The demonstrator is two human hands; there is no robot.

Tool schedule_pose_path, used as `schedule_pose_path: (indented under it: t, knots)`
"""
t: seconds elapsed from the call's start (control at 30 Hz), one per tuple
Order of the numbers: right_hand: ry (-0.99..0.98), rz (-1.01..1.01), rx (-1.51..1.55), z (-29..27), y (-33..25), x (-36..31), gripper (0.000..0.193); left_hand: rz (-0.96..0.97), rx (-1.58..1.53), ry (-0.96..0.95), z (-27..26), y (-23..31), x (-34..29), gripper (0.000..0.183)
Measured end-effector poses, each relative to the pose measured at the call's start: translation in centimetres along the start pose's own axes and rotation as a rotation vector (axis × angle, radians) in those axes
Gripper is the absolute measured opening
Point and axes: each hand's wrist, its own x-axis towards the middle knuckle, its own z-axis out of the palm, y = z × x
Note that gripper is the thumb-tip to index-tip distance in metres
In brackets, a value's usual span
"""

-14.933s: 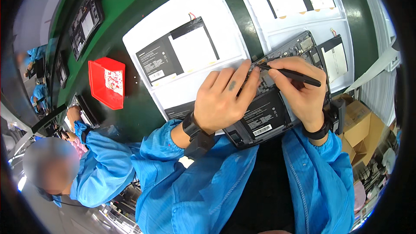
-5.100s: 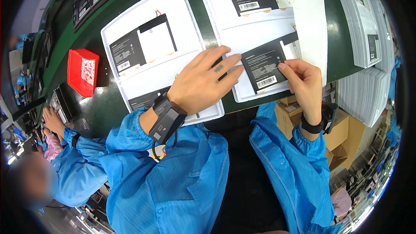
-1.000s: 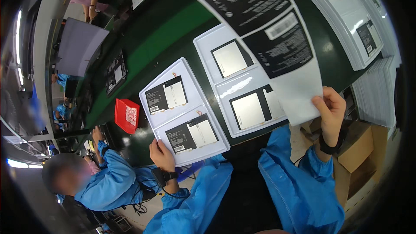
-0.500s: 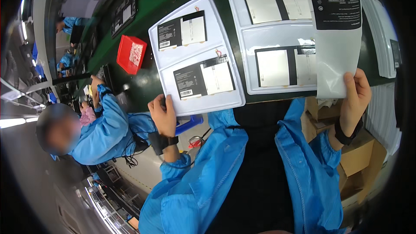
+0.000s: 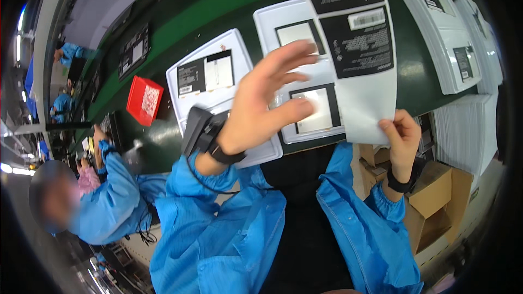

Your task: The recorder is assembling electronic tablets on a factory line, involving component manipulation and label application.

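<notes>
Right hand [image 5: 402, 136] pinched the label sheet [image 5: 362, 60] at its lower corner, left hand [image 5: 261, 103] spread open, empty, raised over white tray [image 5: 272, 22] at ten o'clock of the right hand

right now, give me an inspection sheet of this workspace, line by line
surface: dark green bench, straight edges bent by the lens.
job's things: a white label sheet with black printed panels, held up by its lower edge; two white trays of flat black-and-white parts below it.
clutter: red box at left; stacks of white trays at right; cardboard boxes under the bench.
grippers: right hand pinches the sheet; left hand raised, fingers spread, empty, above the trays.
cables: a dark cord at the left wrist strap.
surroundings: a co-worker in a blue coat at left; more people farther along the line.
</notes>
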Motion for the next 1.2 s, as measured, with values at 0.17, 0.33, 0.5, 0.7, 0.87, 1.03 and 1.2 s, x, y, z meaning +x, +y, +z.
schedule_pose_path:
  t: [0.17, 0.33, 0.5, 0.7, 0.87, 1.03, 1.2]
  knots:
    - [0.067, 0.083, -0.105, -3.1, 1.2, -3.8, 0.007, -0.259, -0.488, -0.273, 5.4, -2.0, 7.6, 0.066]
    - [0.18, 0.327, -0.276, -6.5, 0.9, -5.9, 0.008, -0.444, -0.709, -0.241, 8.9, -5.0, 6.9, 0.051]
    - [0.434, -0.048, -0.833, -5.6, -2.8, -4.0, 0.017, -0.551, -0.819, -0.216, 10.2, -6.5, 6.3, 0.036]
    - [0.345, -0.469, -0.702, -1.4, -5.7, 0.7, 0.022, -0.651, -0.852, -0.285, 8.7, -6.0, 6.5, 0.043]
    - [0.289, -0.402, -0.606, -0.9, -5.6, 1.4, 0.022, -0.704, -0.957, -0.285, 7.9, -5.7, 6.0, 0.036]
    - [0.211, -0.454, -0.626, -0.4, -5.9, 1.6, 0.021, -0.619, -0.781, -0.335, 7.2, -5.8, 5.3, 0.034]
    - [0.153, -0.486, -0.725, -0.2, -6.6, 1.6, 0.018, -0.652, -0.809, -0.339, 6.7, -6.1, 5.4, 0.034]
